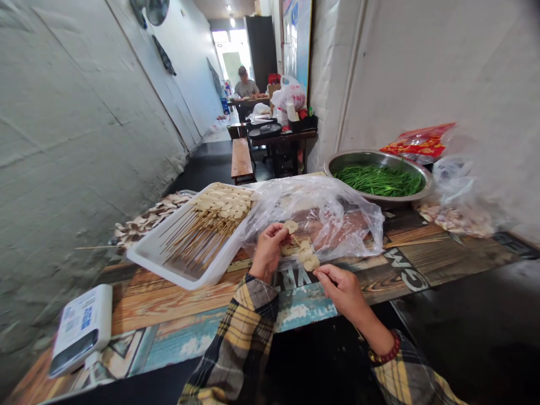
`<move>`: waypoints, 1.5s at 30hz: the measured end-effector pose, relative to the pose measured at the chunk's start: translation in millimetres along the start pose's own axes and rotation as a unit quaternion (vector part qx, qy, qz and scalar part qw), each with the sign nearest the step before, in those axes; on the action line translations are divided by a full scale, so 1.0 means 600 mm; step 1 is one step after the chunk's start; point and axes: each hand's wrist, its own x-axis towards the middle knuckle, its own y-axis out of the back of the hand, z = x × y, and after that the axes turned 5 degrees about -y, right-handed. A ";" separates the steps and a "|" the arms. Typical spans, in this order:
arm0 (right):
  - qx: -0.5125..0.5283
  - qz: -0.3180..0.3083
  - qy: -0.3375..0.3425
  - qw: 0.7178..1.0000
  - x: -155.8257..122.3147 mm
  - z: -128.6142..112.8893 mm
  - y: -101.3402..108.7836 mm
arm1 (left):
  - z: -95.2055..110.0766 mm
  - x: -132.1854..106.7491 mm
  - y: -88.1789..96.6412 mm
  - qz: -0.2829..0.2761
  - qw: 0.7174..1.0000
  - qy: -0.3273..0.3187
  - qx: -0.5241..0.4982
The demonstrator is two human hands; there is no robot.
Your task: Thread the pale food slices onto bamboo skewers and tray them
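My left hand pinches a thin, round, pale slice above the tabletop. Lower and to the right, my right hand grips a thin skewer with several similar pale slices threaded on it. The skewer's bare tip points up and left toward the slice in my left hand; whether it touches is too small to tell. Beyond both hands lies a clear plastic bag, with more pale slices near its opening. Left of it, a white tray holds many filled skewers.
A metal bowl of green chives stands at the back right, beside plastic bags. Loose skewers lie to the right. A white device sits at the front left. Farther back, a person sits at another table.
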 end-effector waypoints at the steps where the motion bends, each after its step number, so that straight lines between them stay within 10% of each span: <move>1: 0.000 0.001 0.000 1.000 0.000 0.000 0.000 | 0.000 0.000 0.000 0.006 1.000 -0.007 0.006; 26: 0.009 0.004 -0.024 1.000 0.004 0.005 -0.005 | -0.003 -0.003 -0.003 -0.023 0.986 -0.087 0.141; 45: 0.028 -0.006 -0.024 0.999 0.001 0.006 -0.003 | 0.002 -0.009 -0.004 -0.036 0.999 0.027 0.011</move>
